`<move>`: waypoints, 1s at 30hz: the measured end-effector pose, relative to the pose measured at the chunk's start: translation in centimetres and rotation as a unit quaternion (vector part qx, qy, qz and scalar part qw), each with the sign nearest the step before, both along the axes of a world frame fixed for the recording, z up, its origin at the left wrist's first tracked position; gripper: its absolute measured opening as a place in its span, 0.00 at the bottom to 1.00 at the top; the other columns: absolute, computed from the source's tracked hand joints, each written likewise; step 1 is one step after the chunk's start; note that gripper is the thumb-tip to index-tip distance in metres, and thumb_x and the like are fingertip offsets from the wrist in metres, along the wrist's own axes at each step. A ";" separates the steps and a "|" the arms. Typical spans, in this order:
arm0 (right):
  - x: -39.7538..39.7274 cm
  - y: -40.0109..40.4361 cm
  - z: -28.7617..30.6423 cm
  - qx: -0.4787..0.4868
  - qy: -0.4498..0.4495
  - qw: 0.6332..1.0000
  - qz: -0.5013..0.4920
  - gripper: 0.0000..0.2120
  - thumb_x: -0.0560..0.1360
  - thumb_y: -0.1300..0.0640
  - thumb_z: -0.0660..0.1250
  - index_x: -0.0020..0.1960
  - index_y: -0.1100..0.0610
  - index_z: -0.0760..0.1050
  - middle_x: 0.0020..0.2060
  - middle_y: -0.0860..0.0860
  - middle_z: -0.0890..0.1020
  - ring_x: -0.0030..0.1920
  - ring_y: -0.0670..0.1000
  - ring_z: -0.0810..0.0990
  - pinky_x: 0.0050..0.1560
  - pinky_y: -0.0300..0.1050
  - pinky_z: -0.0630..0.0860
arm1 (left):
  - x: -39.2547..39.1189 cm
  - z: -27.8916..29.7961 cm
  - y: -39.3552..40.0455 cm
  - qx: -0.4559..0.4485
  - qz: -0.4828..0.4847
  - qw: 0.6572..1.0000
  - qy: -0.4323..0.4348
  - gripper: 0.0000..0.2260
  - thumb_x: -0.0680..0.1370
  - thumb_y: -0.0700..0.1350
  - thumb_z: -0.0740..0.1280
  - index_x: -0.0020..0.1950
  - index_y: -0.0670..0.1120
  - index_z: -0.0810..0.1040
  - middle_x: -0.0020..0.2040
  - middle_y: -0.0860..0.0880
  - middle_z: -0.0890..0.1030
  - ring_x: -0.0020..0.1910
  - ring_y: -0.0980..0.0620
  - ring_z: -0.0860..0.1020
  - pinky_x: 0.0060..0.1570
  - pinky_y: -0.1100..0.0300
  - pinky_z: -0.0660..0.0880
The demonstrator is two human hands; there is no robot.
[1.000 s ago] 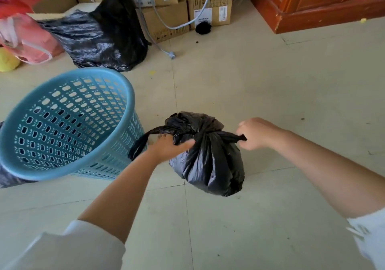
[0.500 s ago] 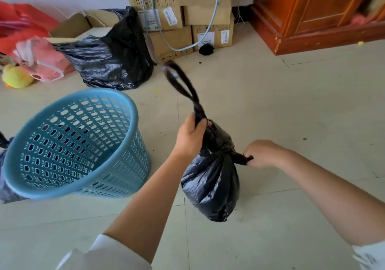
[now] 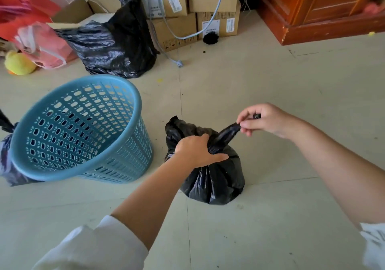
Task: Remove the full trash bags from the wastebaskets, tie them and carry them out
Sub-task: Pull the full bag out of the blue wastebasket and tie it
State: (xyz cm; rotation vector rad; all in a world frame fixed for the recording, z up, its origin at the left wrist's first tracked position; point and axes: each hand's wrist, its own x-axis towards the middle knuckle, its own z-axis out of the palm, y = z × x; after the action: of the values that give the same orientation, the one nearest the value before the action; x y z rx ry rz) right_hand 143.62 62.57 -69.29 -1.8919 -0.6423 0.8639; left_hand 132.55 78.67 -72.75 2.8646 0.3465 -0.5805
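A small full black trash bag [image 3: 216, 182] sits on the tiled floor in the middle of the view. My left hand [image 3: 198, 151] is clamped over its gathered neck from above. My right hand [image 3: 266, 120] pinches one twisted bag handle, stretched up and to the right of the neck. Left of the bag stands a blue perforated plastic wastebasket [image 3: 87, 136], tilted, with nothing visible inside. A second black bag [image 3: 6, 159] shows partly behind the basket at the left edge.
A large black bag [image 3: 116, 46] lies at the back against stacked cardboard boxes [image 3: 187, 13] with a hanging grey cable [image 3: 173, 59]. Pink and red bags [image 3: 41, 42] and a yellow plush toy [image 3: 18, 63] lie back left. A wooden cabinet [image 3: 320, 9] stands back right.
The bag has come down from hanging in the air to the floor. My left hand dropped from the raised handle onto the neck; my right hand pulled its handle up and right.
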 end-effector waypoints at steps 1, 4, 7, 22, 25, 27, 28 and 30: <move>-0.2 0.5 0.4 0.045 0.031 0.998 -0.008 0.14 0.74 0.74 0.59 0.38 0.59 0.75 0.22 0.47 0.82 0.23 0.40 0.78 0.30 0.29 0.77 | 0.0 -0.1 -0.4 0.012 0.001 1.000 -0.017 0.29 0.71 0.69 0.59 0.56 0.45 0.74 0.41 0.48 0.75 0.49 0.44 0.78 0.40 0.57 0.71; -0.6 1.8 1.4 0.172 0.161 0.971 -0.037 0.13 0.73 0.74 0.60 0.44 0.57 0.74 0.27 0.50 0.84 0.30 0.43 0.83 0.37 0.35 0.81 | 0.3 -0.2 -1.2 0.013 0.046 0.996 -0.078 0.24 0.76 0.64 0.55 0.38 0.45 0.73 0.29 0.51 0.68 0.36 0.46 0.74 0.28 0.62 0.64; 0.4 1.5 0.8 0.172 0.197 0.962 -0.075 0.26 0.64 0.69 0.68 0.60 0.54 0.69 0.41 0.48 0.85 0.47 0.46 0.83 0.53 0.43 0.76 | 0.5 -0.4 -0.5 -0.070 0.119 0.987 -0.083 0.24 0.80 0.57 0.54 0.27 0.45 0.63 0.26 0.49 0.66 0.27 0.49 0.68 0.24 0.63 0.61; -3.5 5.5 2.1 -0.103 0.006 0.995 -0.015 0.19 0.70 0.74 0.47 0.28 0.58 0.64 0.12 0.47 0.62 0.14 0.43 0.55 0.19 0.29 0.51 | -0.6 -0.6 2.5 -0.707 0.380 0.596 0.018 0.16 0.82 0.46 0.52 0.39 0.44 0.72 0.20 0.49 0.75 0.16 0.57 0.68 0.21 0.71 0.67; -4.4 5.7 2.6 -0.032 0.126 0.991 -0.011 0.18 0.70 0.74 0.43 0.29 0.59 0.62 0.10 0.46 0.61 0.13 0.43 0.53 0.20 0.27 0.50 | -0.6 -0.4 2.4 -0.746 0.379 0.547 0.002 0.17 0.83 0.48 0.48 0.41 0.45 0.73 0.22 0.51 0.78 0.18 0.58 0.71 0.25 0.71 0.71; -4.2 5.0 2.6 -0.012 0.165 0.986 0.008 0.17 0.70 0.75 0.43 0.33 0.63 0.66 0.11 0.47 0.61 0.14 0.43 0.54 0.20 0.28 0.51 | -0.3 -0.2 2.5 -0.750 0.377 0.544 -0.009 0.17 0.83 0.47 0.48 0.43 0.45 0.73 0.24 0.51 0.80 0.19 0.58 0.74 0.27 0.69 0.73; -4.2 4.6 2.4 -0.012 0.174 0.984 0.018 0.17 0.70 0.75 0.43 0.35 0.64 0.67 0.12 0.47 0.62 0.15 0.43 0.54 0.20 0.28 0.52 | -0.2 -0.2 2.5 -0.749 0.380 0.543 -0.014 0.17 0.83 0.46 0.48 0.43 0.45 0.74 0.24 0.50 0.80 0.20 0.58 0.75 0.27 0.68 0.74; -4.5 3.9 1.5 -0.030 0.165 0.985 0.039 0.18 0.70 0.76 0.44 0.33 0.63 0.68 0.12 0.47 0.62 0.15 0.43 0.56 0.20 0.29 0.52 | 0.1 -0.3 2.5 -0.752 0.382 0.536 -0.024 0.14 0.82 0.43 0.50 0.44 0.46 0.74 0.25 0.49 0.82 0.21 0.57 0.78 0.29 0.67 0.75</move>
State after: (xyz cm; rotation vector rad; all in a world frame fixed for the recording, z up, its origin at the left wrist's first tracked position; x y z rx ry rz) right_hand 139.12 66.44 -67.76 -1.7309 -0.4923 1.2278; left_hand 132.68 81.14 -73.03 0.8501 0.5936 -0.2779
